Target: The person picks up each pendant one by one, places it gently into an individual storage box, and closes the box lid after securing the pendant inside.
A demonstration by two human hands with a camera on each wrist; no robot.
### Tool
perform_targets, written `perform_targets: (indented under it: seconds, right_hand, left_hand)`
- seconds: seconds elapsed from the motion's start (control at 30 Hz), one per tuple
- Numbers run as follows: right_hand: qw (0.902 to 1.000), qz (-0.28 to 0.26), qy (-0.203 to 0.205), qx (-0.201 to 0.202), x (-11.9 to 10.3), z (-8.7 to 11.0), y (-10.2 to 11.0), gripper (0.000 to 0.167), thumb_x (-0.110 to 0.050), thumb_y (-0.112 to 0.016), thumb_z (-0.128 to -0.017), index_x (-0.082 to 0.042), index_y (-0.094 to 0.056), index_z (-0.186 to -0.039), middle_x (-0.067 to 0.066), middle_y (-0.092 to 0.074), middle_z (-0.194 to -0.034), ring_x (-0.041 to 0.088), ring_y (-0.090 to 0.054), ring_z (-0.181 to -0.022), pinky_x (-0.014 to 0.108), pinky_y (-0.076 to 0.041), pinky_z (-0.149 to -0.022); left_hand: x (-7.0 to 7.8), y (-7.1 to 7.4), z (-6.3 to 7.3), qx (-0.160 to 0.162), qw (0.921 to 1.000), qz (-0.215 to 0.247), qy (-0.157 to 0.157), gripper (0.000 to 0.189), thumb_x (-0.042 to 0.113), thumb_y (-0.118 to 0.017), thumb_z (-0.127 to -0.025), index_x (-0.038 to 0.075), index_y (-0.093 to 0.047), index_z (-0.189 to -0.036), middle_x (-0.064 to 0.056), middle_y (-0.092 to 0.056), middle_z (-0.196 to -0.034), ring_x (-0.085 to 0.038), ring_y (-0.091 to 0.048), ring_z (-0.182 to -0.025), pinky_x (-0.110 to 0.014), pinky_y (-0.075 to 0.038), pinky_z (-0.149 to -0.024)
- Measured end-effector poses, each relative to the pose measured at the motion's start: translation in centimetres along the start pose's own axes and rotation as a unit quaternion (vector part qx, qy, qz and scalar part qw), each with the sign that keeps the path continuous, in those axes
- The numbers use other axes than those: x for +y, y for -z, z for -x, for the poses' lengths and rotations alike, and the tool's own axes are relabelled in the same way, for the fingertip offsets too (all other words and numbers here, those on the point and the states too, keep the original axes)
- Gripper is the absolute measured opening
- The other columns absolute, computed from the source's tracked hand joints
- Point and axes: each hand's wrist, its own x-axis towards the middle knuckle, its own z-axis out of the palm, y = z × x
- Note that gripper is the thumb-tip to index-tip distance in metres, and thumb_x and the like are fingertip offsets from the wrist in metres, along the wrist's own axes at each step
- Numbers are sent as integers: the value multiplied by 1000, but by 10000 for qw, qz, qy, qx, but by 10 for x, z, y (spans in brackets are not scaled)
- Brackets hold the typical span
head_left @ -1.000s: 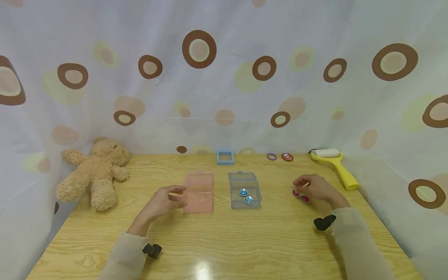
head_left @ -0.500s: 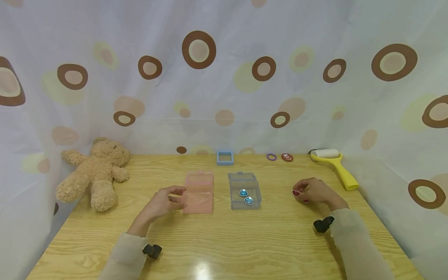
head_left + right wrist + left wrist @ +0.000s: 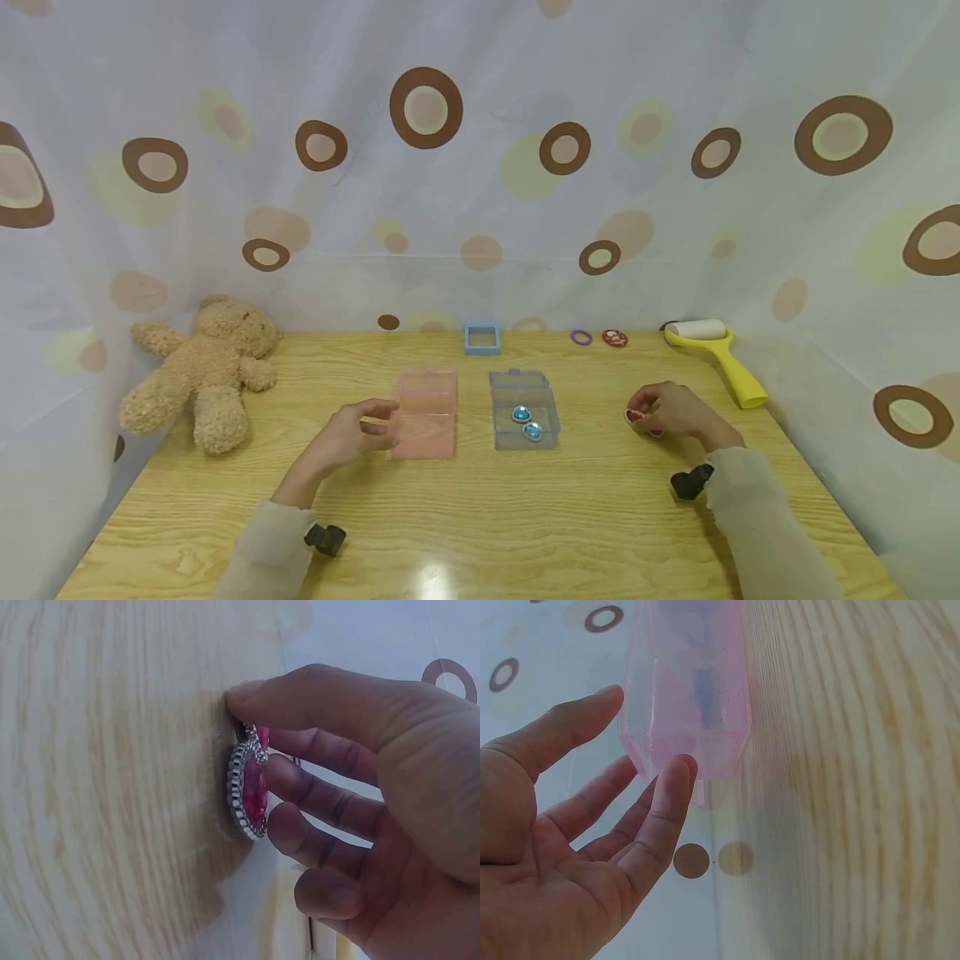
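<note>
While my right hand (image 3: 671, 408) hung low over the wooden table (image 3: 480, 517), its thumb and forefinger pinched the farther red gem (image 3: 633, 414), which lay at the right of the table with the nearer red gem (image 3: 253, 791) just beside it. How firm that pinch was, I could not tell. Picking up so small a piece called, in my judgment, for fingertips low on opposite edges of the rim, a light squeeze, then a straight lift, with my other fingers kept off its neighbor. My left hand (image 3: 352, 435), relaxed and holding nothing, waited at the edge of the pink box (image 3: 432, 433); whether it touched the plastic was unclear.

From the right wrist, the nearer gem's silver beaded rim and red face stood out, while the view from my head caught only a sliver of it under my hand. That same wrist view hid most of the farther gem behind my thumb. Only the head view took in the clear box (image 3: 543, 408) with two blue gems (image 3: 532, 431) inside, between my hands; the left wrist showed my bare palm.
</note>
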Motion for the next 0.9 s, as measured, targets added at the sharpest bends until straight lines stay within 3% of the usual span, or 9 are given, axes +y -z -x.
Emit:
perform_targets:
  seconds: [0.23,0.57,0.9]
  right_hand:
    - [10000,50,21,72,-3,0,-1,31,-33,-80,-84,-12,-71,-106,4,-70,-100,16,-61,-89,30,-50,-72]
    - [9990,-425,-19,155,-13,3,3,32,-31,-76,-88,-11,-70,-112,6,-69,-101,15,-63,-85,28,-52,-68]
    - [9966,-541,532,314,-23,-1,5,26,-31,-73,-91,-18,-70,-113,2,-69,-101,17,-61,-84,29,-51,-68]
  left_hand:
    - [0,0,0,-2,10000,-23,-45,56,12,-71,-93,4,-50,-144,-23,-53,-141,-40,-60,-121,-44,-58,-90]
    - [0,1,0,24,9999,-56,-93,55,12,-71,-92,2,-52,-143,-24,-54,-140,-39,-61,-119,-44,-58,-89]
    - [0,1,0,22,9999,-99,-87,55,11,-72,-92,2,-51,-143,-23,-55,-139,-39,-61,-118,-45,-58,-90]
